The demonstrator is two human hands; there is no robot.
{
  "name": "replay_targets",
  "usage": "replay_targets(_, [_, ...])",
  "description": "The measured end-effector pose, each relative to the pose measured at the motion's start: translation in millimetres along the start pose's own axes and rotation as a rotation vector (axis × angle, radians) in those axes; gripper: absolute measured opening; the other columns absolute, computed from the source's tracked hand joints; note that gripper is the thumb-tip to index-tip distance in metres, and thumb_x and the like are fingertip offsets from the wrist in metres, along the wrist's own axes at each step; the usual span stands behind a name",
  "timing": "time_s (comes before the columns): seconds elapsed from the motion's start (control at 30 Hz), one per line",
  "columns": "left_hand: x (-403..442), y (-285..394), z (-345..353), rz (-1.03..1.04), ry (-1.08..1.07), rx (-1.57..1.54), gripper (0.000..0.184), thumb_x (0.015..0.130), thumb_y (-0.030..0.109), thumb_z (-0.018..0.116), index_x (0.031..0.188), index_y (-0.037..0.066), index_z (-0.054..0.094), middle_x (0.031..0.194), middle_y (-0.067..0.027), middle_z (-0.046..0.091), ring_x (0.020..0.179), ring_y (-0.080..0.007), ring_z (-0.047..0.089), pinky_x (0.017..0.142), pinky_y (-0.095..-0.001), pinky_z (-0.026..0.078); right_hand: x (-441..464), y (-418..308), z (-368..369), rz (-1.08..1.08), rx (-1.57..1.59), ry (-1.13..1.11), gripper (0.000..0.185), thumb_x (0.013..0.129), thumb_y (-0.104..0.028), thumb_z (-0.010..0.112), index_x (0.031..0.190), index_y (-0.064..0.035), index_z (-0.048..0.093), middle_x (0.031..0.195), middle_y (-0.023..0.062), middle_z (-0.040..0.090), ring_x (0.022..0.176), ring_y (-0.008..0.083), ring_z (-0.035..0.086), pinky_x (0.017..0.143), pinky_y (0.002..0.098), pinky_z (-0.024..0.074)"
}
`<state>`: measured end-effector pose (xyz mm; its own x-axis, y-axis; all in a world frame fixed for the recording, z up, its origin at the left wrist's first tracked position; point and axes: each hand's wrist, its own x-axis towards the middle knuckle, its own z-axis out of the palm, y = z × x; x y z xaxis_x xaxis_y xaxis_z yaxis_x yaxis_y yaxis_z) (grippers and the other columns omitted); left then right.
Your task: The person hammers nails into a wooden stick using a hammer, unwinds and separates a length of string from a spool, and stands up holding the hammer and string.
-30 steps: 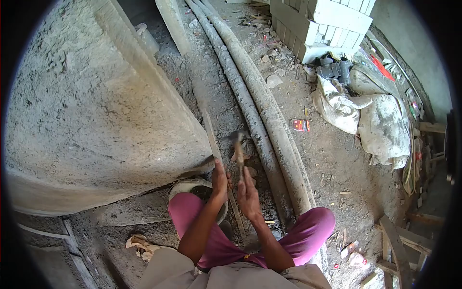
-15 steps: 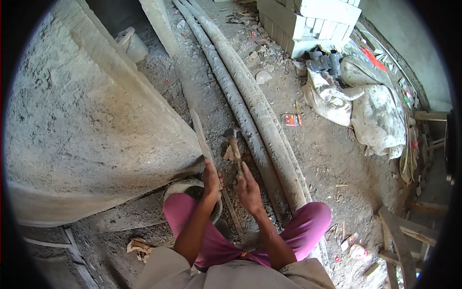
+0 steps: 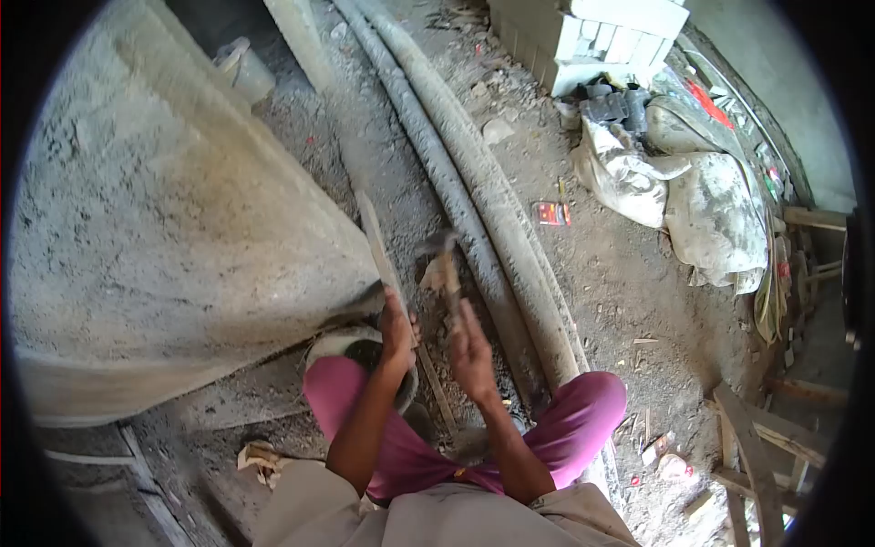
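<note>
forward, hammer (image 3: 451, 273) jutting from right hand (image 3: 472, 356)

Hammer (image 3: 450, 273) at a changed angle

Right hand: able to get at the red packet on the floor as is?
Probably not: the right hand is taken up by the hammer, and the long pipes lie between it and the red packet.

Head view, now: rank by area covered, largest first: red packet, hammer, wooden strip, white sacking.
1. White sacking
2. Wooden strip, partly hidden by left hand
3. Hammer, blurred, in right hand
4. Red packet
</note>
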<state>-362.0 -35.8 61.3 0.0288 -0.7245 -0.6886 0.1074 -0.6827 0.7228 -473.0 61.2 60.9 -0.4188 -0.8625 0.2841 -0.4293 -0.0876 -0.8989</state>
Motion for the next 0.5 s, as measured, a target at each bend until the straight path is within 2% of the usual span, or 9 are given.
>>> replay_targets(0.03, [1,0,1,-0.015,0.012,-0.012,0.06,0.091,0.07,0.035,0.082,0.012,0.045,0.062,0.0003,0.042,0.045,-0.012,0.041,0.04,-0.0286,0.033,-1,-12,-14,0.008,0.006,0.018,0.052,0.102,-0.021,0.043,0.151,-0.0126,0.027,0.126,0.019,0.058,0.064,0.0111,0.057,0.056,0.0232,0.0485])
replay_targets(0.1, [1,-2,1,-0.012,-0.013,-0.072,0.059,0.092,0.07,0.035,0.088,0.012,0.047,0.064,0.0008,0.043,0.046,-0.0108,0.041,0.04,-0.0274,0.034,15,-39,-37,0.461,0.354,0.072,0.052,0.103,-0.019,0.041,0.151,-0.009,0.026,0.103,0.0096,0.055,0.079,0.0149,0.055,0.076,0.0259,0.0483])
replay_targets(0.13, [4,-4,-2,-0.008,-0.069,-0.099,0.066,0.088,0.073,0.038,0.119,0.015,0.041,0.067,0.0011,0.043,0.048,-0.0119,0.041,0.042,-0.0277,0.036,21,-44,-41,0.608,0.469,0.105,0.052,0.103,-0.019,0.04,0.151,-0.0077,0.025,0.095,0.0065,0.054,0.084,0.0161,0.054,0.082,0.0268,0.0482])
replay_targets(0.23, [10,-7,-4,-0.023,-0.092,-0.101,0.064,0.089,0.073,0.038,0.114,0.015,0.044,0.067,0.0014,0.044,0.049,-0.011,0.041,0.041,-0.0276,0.036,26,-44,-36,0.605,0.538,0.323,0.052,0.103,-0.017,0.038,0.151,-0.0071,0.023,0.108,0.0079,0.056,0.09,0.0175,0.057,0.084,0.0298,0.0489])
replay_targets(0.27, [11,-6,-4,-0.021,-0.098,-0.101,0.064,0.089,0.073,0.038,0.114,0.015,0.044,0.067,0.0014,0.044,0.049,-0.011,0.041,0.041,-0.0276,0.036,20,-40,-18,0.379,0.16,0.267,0.05,0.103,-0.02,0.039,0.149,-0.005,0.027,0.12,0.0108,0.053,0.1,0.0202,0.055,0.09,0.0325,0.0465])
replay_targets(0.37, [9,-12,-5,-0.009,-0.069,-0.01,0.061,0.092,0.07,0.035,0.103,0.011,0.049,0.068,0.0012,0.044,0.051,-0.01,0.042,0.041,-0.027,0.037,3,-28,5,0.012,-0.061,0.022,0.05,0.103,-0.025,0.041,0.148,-0.0061,0.032,0.126,0.0116,0.053,0.099,0.0201,0.055,0.09,0.034,0.0469])
replay_targets(0.43, [10,-5,0,0.004,0.0,0.002,0.061,0.088,0.074,0.038,0.104,0.015,0.049,0.066,0.0019,0.044,0.049,-0.0106,0.042,0.04,-0.0266,0.034,11,-35,-20,0.498,0.174,-0.207,0.05,0.103,-0.024,0.041,0.148,-0.0053,0.031,0.124,0.0107,0.055,0.099,0.019,0.056,0.089,0.0314,0.0467])
replay_targets(0.47, [6,-5,1,-0.013,0.0,-0.036,0.061,0.089,0.073,0.038,0.106,0.015,0.048,0.066,0.0021,0.043,0.049,-0.0107,0.041,0.041,-0.0267,0.033,5,-22,-21,0.386,0.238,-0.104,0.05,0.104,-0.022,0.04,0.15,-0.0068,0.028,0.103,0.0057,0.059,0.077,0.0113,0.056,0.068,0.0252,0.049])
replay_targets(0.5, [8,-3,3,-0.017,0.009,-0.051,0.061,0.089,0.073,0.038,0.106,0.015,0.048,0.066,0.0021,0.043,0.049,-0.0107,0.041,0.041,-0.0267,0.033,6,-20,-28,0.384,0.232,-0.12,0.05,0.104,-0.022,0.04,0.15,-0.0068,0.028,0.103,0.0057,0.059,0.077,0.0113,0.056,0.068,0.0252,0.049])
